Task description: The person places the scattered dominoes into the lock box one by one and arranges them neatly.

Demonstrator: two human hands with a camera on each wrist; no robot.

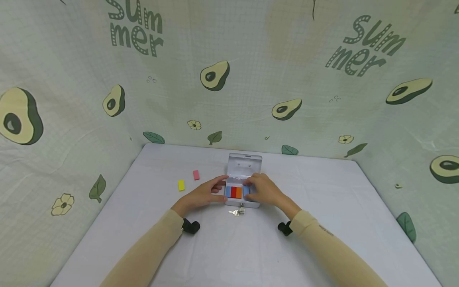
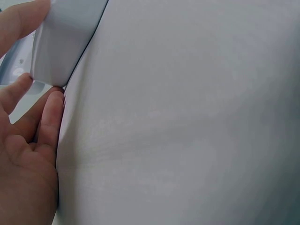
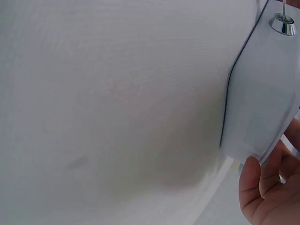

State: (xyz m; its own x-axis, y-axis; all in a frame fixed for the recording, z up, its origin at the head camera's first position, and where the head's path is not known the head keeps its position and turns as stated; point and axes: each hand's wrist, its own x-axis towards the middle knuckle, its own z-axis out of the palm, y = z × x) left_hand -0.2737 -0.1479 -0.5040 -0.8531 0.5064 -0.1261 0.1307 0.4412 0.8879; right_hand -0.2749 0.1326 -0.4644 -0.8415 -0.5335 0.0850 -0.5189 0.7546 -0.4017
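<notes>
A small metal cash box [image 1: 239, 204] stands on the table with its lid [image 1: 245, 164] raised toward the back. Inside lie a light blue block [image 1: 228, 192], a red block [image 1: 234, 192] and an orange block [image 1: 238, 193], side by side at the left. My right hand [image 1: 267, 190] reaches in from the right and holds another blue block [image 1: 246, 190] between thumb and fingers. Along the box's left side my left hand [image 1: 202, 193] touches it, thumb near the front and straight index finger near the back corner.
Keys [image 1: 234, 213] hang at the lock on the box's front. Left of the box, a yellow block [image 1: 181, 185] and a pink block [image 1: 196, 175] lie on the white table [image 1: 251, 255]. Printed cloth [image 1: 251, 79] surrounds the table at the back and sides.
</notes>
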